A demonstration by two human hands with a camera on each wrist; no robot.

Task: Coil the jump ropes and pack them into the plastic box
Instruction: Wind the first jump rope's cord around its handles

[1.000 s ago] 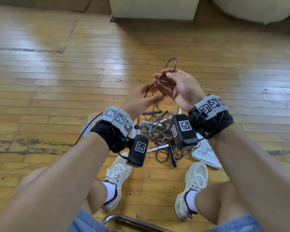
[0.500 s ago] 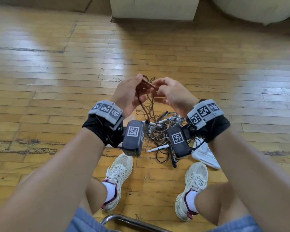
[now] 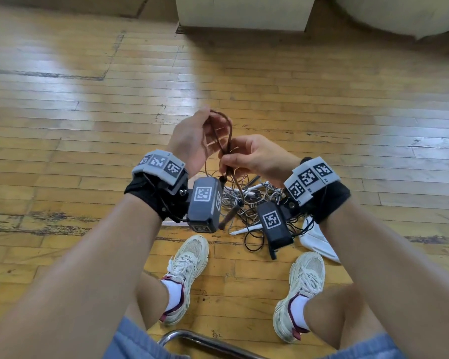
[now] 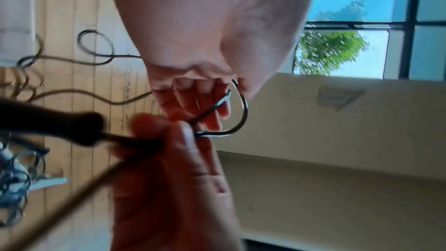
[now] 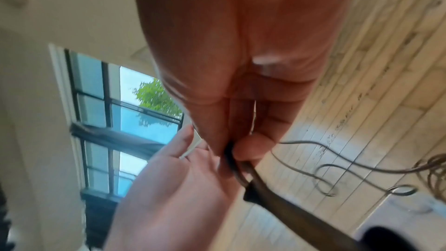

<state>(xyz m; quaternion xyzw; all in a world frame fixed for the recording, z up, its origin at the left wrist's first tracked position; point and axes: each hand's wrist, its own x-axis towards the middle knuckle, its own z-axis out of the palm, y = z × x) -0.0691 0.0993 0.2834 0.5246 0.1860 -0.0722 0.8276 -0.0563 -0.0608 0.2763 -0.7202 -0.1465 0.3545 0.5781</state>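
Note:
My left hand [image 3: 205, 136] is raised and its curled fingers [image 4: 200, 94] hold a loop of the brown jump rope [image 3: 224, 125]. My right hand [image 3: 230, 161] pinches the same rope just below the loop, between thumb and fingers [image 5: 251, 146]. The rope's dark handle [image 3: 227, 216] dangles under my hands, and it shows close and blurred in the wrist views [image 4: 60, 127] [image 5: 289, 211]. A tangled pile of other jump ropes [image 3: 246, 203] lies on the wooden floor beneath. A white plastic piece [image 3: 319, 244] lies right of the pile, partly behind my right wrist.
My two white shoes [image 3: 189, 265] [image 3: 303, 283] stand on the floor near the pile. A metal chair tube [image 3: 205, 343] curves at the bottom edge. A white cabinet base [image 3: 244, 14] and a rounded white object [image 3: 399, 14] stand far back.
My hands drew close together. The loop that my right hand held up went over to my left hand, which rose. My right hand dropped and now pinches the rope lower down.

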